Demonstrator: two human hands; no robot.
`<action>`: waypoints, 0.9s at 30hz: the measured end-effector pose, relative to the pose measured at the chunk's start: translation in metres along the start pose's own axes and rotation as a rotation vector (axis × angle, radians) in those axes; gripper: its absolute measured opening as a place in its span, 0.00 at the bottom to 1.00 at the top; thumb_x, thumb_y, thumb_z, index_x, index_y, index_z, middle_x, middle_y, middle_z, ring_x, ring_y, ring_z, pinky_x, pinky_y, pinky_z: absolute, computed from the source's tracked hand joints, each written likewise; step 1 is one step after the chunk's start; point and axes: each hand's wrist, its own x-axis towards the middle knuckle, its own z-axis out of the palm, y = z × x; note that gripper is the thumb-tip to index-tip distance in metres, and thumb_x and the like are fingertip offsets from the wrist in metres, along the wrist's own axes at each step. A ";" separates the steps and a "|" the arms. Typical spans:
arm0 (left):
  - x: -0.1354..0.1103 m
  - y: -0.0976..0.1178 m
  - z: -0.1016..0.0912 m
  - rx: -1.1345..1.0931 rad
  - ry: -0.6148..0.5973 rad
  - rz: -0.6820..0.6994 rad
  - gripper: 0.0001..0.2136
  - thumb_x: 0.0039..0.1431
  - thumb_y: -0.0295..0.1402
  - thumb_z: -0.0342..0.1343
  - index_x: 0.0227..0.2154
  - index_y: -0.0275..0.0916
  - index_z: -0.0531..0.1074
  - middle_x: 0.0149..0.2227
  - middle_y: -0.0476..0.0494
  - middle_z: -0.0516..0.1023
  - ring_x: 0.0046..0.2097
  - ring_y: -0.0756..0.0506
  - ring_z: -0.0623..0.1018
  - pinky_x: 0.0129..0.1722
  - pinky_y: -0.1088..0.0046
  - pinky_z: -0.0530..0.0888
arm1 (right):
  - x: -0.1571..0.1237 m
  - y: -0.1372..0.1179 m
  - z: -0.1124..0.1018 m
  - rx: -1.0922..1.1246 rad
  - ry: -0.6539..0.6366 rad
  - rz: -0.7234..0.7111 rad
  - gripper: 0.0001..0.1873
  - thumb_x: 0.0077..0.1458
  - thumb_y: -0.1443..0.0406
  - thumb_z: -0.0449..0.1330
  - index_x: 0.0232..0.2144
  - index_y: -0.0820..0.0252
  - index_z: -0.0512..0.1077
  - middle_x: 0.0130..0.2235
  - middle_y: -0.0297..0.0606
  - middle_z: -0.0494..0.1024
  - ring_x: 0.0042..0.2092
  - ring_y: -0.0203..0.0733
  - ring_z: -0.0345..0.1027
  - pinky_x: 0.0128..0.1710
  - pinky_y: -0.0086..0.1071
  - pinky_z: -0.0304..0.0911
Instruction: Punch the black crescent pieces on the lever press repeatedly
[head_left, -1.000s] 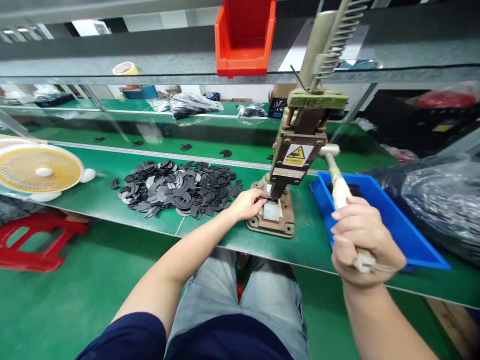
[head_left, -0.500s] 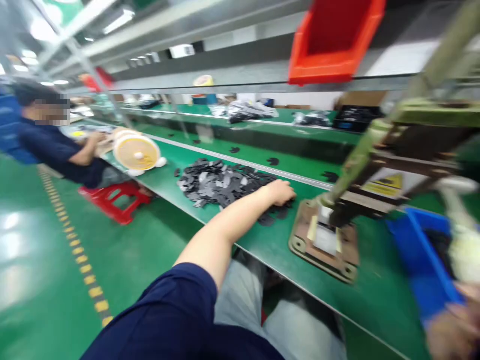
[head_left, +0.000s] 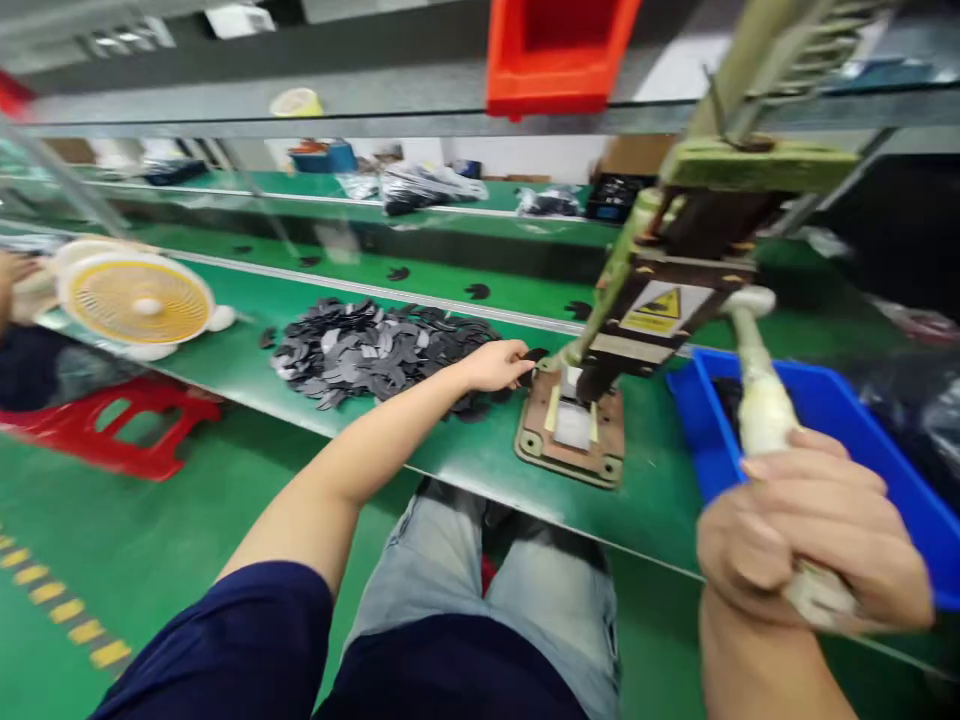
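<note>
Piece: one thin, flat, dark grey curved piece (head_left: 534, 356), between the heap and the press, just left of the press base. Held at its near edge by the left hand (head_left: 499, 366); thumb and fingertips together on it, most of the piece projecting past them.

Beside it, to the right: heavy green-and-brown metal hand press (head_left: 667, 310) with a yellow warning label. On its base, a pale rectangular block (head_left: 574, 425); the dark foot above stands close to it, gap not readable from this angle.

Right hand (head_left: 825, 530): fingers wrapped firmly round the pale, cloth-like-wrapped lever handle (head_left: 765, 400), well apart from the left.

Handling note (judgement): pinch by the rim only, leaving the rest of the piece visible; keep it level and check that just one is held, since thin pieces may cling together. Lever best kept steady whenever left fingertips are near the foot.

Outward: loose heap of similar dark pieces (head_left: 360, 360) left of the press on the green worktop (head_left: 465, 458); blue plastic bin (head_left: 694, 440) to the right, dark contents partly hidden; white-and-yellow round fan (head_left: 139, 300) farther left; orange-red plastic bin (head_left: 547, 90) overhead.
</note>
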 end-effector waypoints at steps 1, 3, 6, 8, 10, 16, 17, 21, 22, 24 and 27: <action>-0.006 0.001 0.005 -0.145 -0.028 -0.068 0.08 0.72 0.35 0.57 0.38 0.37 0.69 0.29 0.45 0.81 0.30 0.46 0.83 0.32 0.72 0.77 | -0.001 -0.005 -0.009 -0.039 0.014 -0.016 0.25 0.44 0.50 0.69 0.14 0.50 0.59 0.15 0.26 0.66 0.21 0.46 0.66 0.34 0.59 0.76; -0.015 0.006 0.017 -0.357 -0.088 -0.162 0.10 0.71 0.35 0.60 0.36 0.37 0.66 0.25 0.47 0.79 0.27 0.47 0.82 0.28 0.76 0.76 | -0.003 -0.012 -0.015 -0.056 -0.008 0.011 0.19 0.45 0.54 0.66 0.15 0.50 0.61 0.17 0.25 0.68 0.23 0.46 0.69 0.41 0.61 0.75; -0.018 0.018 0.035 -0.490 -0.141 -0.225 0.14 0.69 0.37 0.64 0.33 0.37 0.65 0.22 0.46 0.78 0.24 0.49 0.80 0.25 0.79 0.75 | -0.001 -0.018 -0.012 -0.037 -0.077 0.054 0.10 0.44 0.60 0.64 0.19 0.48 0.65 0.20 0.24 0.70 0.26 0.46 0.71 0.44 0.62 0.74; -0.016 0.025 0.044 -0.513 -0.160 -0.238 0.16 0.67 0.38 0.66 0.33 0.37 0.65 0.22 0.45 0.78 0.22 0.50 0.79 0.24 0.79 0.75 | 0.001 -0.022 -0.011 -0.036 -0.119 0.060 0.08 0.43 0.63 0.62 0.20 0.49 0.65 0.21 0.23 0.71 0.27 0.46 0.71 0.45 0.63 0.74; -0.011 0.029 0.051 -0.517 -0.182 -0.241 0.17 0.66 0.39 0.67 0.33 0.37 0.65 0.22 0.45 0.78 0.22 0.50 0.78 0.24 0.78 0.76 | 0.004 -0.024 -0.012 -0.038 -0.156 0.060 0.07 0.42 0.65 0.61 0.21 0.50 0.64 0.23 0.21 0.73 0.28 0.46 0.71 0.46 0.63 0.74; -0.004 0.027 0.062 -0.455 -0.192 -0.288 0.17 0.65 0.40 0.67 0.34 0.39 0.64 0.20 0.48 0.77 0.21 0.50 0.78 0.22 0.80 0.75 | 0.005 -0.028 -0.013 -0.019 -0.159 0.063 0.06 0.41 0.67 0.59 0.21 0.50 0.64 0.23 0.21 0.73 0.29 0.43 0.71 0.48 0.59 0.74; -0.003 0.027 0.062 -0.437 -0.194 -0.295 0.17 0.65 0.39 0.67 0.34 0.39 0.64 0.20 0.48 0.76 0.21 0.50 0.78 0.21 0.81 0.74 | 0.005 -0.028 -0.012 -0.019 -0.153 0.066 0.07 0.41 0.68 0.59 0.21 0.50 0.64 0.23 0.21 0.73 0.29 0.43 0.71 0.48 0.59 0.74; 0.005 0.031 0.062 -0.398 -0.236 -0.333 0.12 0.64 0.35 0.67 0.37 0.38 0.69 0.19 0.52 0.74 0.18 0.51 0.75 0.20 0.82 0.71 | 0.003 -0.027 -0.010 -0.017 -0.118 0.068 0.06 0.41 0.67 0.58 0.21 0.50 0.64 0.23 0.21 0.71 0.29 0.43 0.71 0.47 0.59 0.75; 0.007 0.033 0.061 -0.395 -0.251 -0.356 0.11 0.63 0.34 0.67 0.39 0.38 0.70 0.19 0.52 0.74 0.18 0.51 0.75 0.20 0.81 0.71 | 0.002 -0.027 -0.009 -0.019 -0.112 0.069 0.06 0.41 0.67 0.59 0.21 0.50 0.64 0.23 0.22 0.71 0.29 0.43 0.71 0.47 0.60 0.75; 0.011 0.037 0.059 -0.384 -0.277 -0.408 0.10 0.62 0.34 0.67 0.40 0.38 0.72 0.19 0.52 0.74 0.18 0.50 0.75 0.20 0.80 0.71 | 0.002 -0.028 -0.009 -0.024 -0.114 0.070 0.06 0.42 0.67 0.59 0.21 0.50 0.64 0.23 0.22 0.71 0.29 0.44 0.71 0.46 0.60 0.75; 0.013 0.042 0.058 -0.337 -0.282 -0.452 0.08 0.62 0.32 0.66 0.41 0.38 0.74 0.19 0.51 0.73 0.18 0.50 0.74 0.19 0.79 0.71 | 0.003 -0.028 -0.009 -0.029 -0.120 0.067 0.07 0.42 0.66 0.59 0.21 0.51 0.63 0.22 0.22 0.71 0.28 0.44 0.71 0.46 0.60 0.74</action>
